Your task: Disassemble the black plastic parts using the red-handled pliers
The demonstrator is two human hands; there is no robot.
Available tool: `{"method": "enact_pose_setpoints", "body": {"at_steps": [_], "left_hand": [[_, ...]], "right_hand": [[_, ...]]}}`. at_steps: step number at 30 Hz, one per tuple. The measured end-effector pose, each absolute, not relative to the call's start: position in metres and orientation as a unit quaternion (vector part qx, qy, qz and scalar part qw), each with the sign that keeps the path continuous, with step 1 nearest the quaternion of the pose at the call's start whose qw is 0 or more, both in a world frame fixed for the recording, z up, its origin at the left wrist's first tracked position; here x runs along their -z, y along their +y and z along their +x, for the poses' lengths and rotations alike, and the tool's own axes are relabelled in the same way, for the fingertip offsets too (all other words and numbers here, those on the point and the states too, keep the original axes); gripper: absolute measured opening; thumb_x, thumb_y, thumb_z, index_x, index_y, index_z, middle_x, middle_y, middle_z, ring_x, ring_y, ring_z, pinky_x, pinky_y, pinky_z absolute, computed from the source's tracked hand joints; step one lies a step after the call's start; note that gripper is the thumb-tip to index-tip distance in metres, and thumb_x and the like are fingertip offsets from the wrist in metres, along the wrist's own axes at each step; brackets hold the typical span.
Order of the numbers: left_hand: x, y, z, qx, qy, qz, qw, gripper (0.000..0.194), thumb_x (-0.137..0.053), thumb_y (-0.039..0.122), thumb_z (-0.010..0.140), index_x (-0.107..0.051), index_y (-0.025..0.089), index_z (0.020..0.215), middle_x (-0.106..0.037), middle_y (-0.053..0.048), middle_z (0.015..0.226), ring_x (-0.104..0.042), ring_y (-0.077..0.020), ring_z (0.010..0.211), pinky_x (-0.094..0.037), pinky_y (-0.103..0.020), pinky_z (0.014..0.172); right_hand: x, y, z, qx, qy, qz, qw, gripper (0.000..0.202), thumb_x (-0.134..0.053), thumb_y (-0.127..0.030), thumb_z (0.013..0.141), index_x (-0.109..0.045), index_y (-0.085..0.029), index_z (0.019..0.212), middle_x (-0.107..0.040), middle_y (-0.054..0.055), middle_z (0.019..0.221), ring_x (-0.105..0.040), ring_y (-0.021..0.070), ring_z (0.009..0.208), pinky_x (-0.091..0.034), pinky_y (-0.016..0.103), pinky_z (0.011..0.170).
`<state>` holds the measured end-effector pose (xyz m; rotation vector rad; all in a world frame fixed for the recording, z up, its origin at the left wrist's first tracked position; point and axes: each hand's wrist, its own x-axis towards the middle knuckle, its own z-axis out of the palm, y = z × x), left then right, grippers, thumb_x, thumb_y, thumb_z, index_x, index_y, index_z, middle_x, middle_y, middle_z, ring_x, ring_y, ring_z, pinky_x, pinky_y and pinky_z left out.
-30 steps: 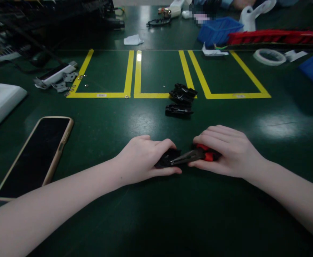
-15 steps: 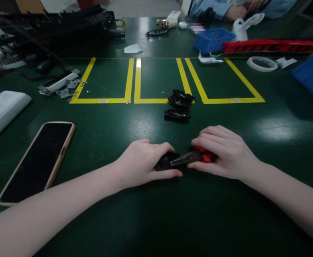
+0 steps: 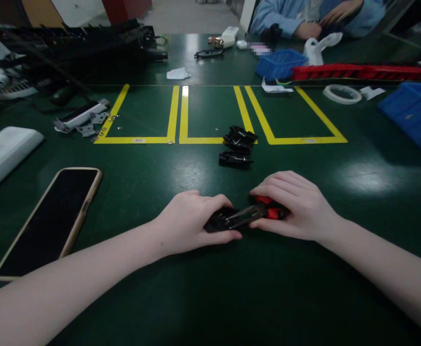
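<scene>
Pliers (image 3: 248, 217), red-handled, were grasped in right hand (image 3: 295, 206). Left of pliers, at their jaws, left hand (image 3: 192, 218) pinched a black part (image 3: 216, 219). Step seemed to want bracing close to the tips, wrist straight, force gradual. Beyond pliers: black pieces (image 3: 238, 140), partly over yellow tape (image 3: 156, 140).

The scene was dim, with light seemingly falling from above and leaving two hazy patches of glare on the glossy dark-green surface (image 3: 142, 187). A soft shadow spread beside the blue plastic bin (image 3: 419, 120) at right. The small black plastic piece (image 3: 216, 222) in the bare left hand (image 3: 189, 218) lost its detail in darkness. Toward the edges, shapes looked stretched and smeared, and blocky pixelation masked a far patch.
</scene>
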<state>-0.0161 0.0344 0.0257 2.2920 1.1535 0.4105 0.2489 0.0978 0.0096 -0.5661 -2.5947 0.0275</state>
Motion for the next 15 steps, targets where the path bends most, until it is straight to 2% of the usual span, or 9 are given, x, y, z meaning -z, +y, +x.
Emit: {"method": "enact_pose_setpoints", "body": {"at_steps": [5, 10, 12, 15], "left_hand": [[-0.024, 0.032, -0.014, -0.173, 0.484, 0.827, 0.228, 0.037, -0.067, 0.050, 0.096, -0.064, 0.020, 0.119, -0.076, 0.000, 0.095, -0.068, -0.0171, 0.075, -0.046, -0.029, 0.071], [-0.025, 0.030, -0.013, -0.119, 0.534, 0.834, 0.078, 0.065, -0.060, 0.055, 0.098, -0.051, 0.013, 0.146, -0.076, -0.004, 0.083, -0.064, -0.0191, 0.061, -0.049, -0.035, 0.074], [-0.026, 0.030, -0.013, -0.090, 0.537, 0.838, 0.040, 0.073, -0.056, 0.060, 0.099, -0.049, 0.009, 0.150, -0.073, -0.004, 0.073, -0.062, -0.0196, 0.057, -0.050, -0.037, 0.074], [-0.027, 0.030, -0.014, -0.067, 0.537, 0.841, 0.028, 0.082, -0.054, 0.066, 0.097, -0.047, 0.007, 0.153, -0.073, -0.005, 0.072, -0.062, -0.0189, 0.054, -0.051, -0.037, 0.073]], "right_hand": [[-0.009, 0.103, 0.253, -0.009, -0.937, -0.226, 0.268, 0.039, -0.067, -0.054, 0.092, -0.063, -0.021, 0.111, -0.072, 0.006, 0.092, -0.068, 0.0221, 0.085, -0.052, 0.037, 0.074], [-0.014, 0.110, 0.258, 0.009, -0.924, -0.304, 0.232, 0.033, -0.067, -0.052, 0.092, -0.065, -0.023, 0.108, -0.072, 0.006, 0.092, -0.069, 0.0245, 0.083, -0.054, 0.040, 0.070], [-0.016, 0.110, 0.258, 0.026, -0.923, -0.324, 0.206, 0.034, -0.065, -0.052, 0.093, -0.066, -0.022, 0.107, -0.072, 0.008, 0.093, -0.069, 0.0259, 0.083, -0.054, 0.042, 0.069], [-0.019, 0.109, 0.259, 0.057, -0.922, -0.336, 0.185, 0.034, -0.059, -0.051, 0.096, -0.066, -0.020, 0.109, -0.072, 0.012, 0.100, -0.069, 0.0297, 0.092, -0.054, 0.045, 0.073]]}}
